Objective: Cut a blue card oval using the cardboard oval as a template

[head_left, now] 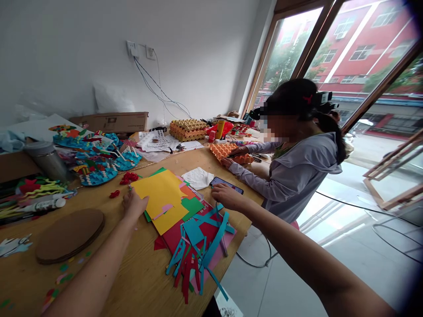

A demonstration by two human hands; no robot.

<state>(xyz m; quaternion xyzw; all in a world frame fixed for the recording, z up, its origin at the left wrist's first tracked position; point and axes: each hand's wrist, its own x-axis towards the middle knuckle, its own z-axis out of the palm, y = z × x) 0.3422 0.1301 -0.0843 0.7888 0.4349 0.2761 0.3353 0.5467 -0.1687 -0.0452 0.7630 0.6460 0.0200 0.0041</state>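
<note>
At the left edge of a yellow paper sheet (161, 193), my left hand (135, 204) is closed, with the thumb over the sheet. The sheet lies on a pile of coloured paper, including a green piece (193, 208) and a dark red sheet (172, 235). My right hand (229, 197) hovers by a phone (228, 185), its fingers bent together; whatever they hold is hidden. Below that hand a thin greyish tool (224, 244) extends over the paper, its kind unclear. Blue paper strips (214, 240) and red strips (187, 273) spread across the pile's near end.
Round cardboard discs (71, 233) lie at left, near blue decorated crafts (99, 174) and a steel cup (48, 160). A white cloth (197, 178) rests behind the phone. On the right, a co-worker (297, 163) handles an orange egg tray (221, 152). The table's edge drops off near my right arm.
</note>
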